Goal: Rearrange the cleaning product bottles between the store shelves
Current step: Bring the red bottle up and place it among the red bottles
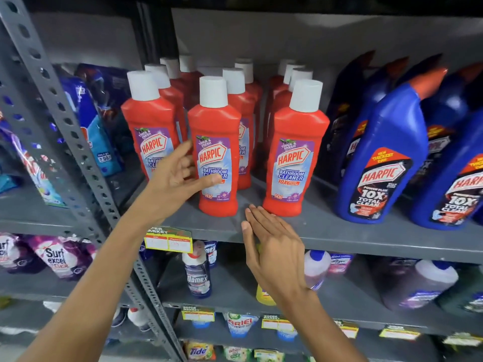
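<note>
A grey metal shelf (326, 228) carries rows of red Harpic bottles with white caps, three of them standing along the front: a left front bottle (150, 131), a middle front bottle (215, 152) and a right front bottle (295, 158), each upright with more of the same lined up behind. A bare strip of shelf runs between the middle and right front bottles, and a narrower gap separates the left and middle ones. The left hand (177, 178) is open, fingers spread, in front of that narrower gap, its thumb lying across the middle bottle's label (whether it actually presses the plastic I cannot tell); it grips nothing. The right hand (271, 246) is open and flat, fingers together, fingertips at the shelf's front edge just beside the base of the right front bottle, holding nothing. The red labels read "THICK & FRESH", "HARPIC", "BATHROOM CLEANER" and "10X". To the right stand blue Harpic bottles (386, 158) with red angled caps, marked "POWER PLUS 10X TOTAL CLEAN". A perforated grey upright (78, 152) bounds the bay on the left, with blue pouches beyond it. A yellow price tag (168, 240) hangs from the shelf lip. Below, a Domex bottle (197, 270) stands upright, Surf excel packs (60, 257) lie to the left, and Ariel (240, 323) and Tide (200, 351) packs sit lower still.
</note>
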The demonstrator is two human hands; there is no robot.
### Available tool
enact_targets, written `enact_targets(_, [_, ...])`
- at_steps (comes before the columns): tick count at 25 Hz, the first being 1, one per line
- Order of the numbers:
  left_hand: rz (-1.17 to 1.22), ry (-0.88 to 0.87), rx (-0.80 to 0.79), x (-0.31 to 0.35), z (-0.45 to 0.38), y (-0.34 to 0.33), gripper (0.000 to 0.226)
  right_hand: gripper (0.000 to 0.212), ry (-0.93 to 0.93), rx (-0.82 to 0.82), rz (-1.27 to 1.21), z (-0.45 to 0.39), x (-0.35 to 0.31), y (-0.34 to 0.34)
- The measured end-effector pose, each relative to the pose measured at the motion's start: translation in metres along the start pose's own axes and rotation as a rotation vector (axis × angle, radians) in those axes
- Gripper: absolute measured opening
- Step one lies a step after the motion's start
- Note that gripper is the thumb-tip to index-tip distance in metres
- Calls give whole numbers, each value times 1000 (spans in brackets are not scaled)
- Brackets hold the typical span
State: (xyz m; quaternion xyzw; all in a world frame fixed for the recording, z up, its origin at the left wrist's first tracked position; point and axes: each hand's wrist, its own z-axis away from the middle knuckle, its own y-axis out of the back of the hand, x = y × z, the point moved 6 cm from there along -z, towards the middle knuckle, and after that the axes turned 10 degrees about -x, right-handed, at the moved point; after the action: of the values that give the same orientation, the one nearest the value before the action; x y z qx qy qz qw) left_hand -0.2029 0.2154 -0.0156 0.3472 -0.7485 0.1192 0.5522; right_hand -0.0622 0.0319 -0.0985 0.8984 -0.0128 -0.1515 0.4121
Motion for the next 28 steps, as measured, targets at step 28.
enact_targets(28, [-232, 244, 90, 14, 39, -20, 105, 38, 100, 44, -257, 27, 8, 10])
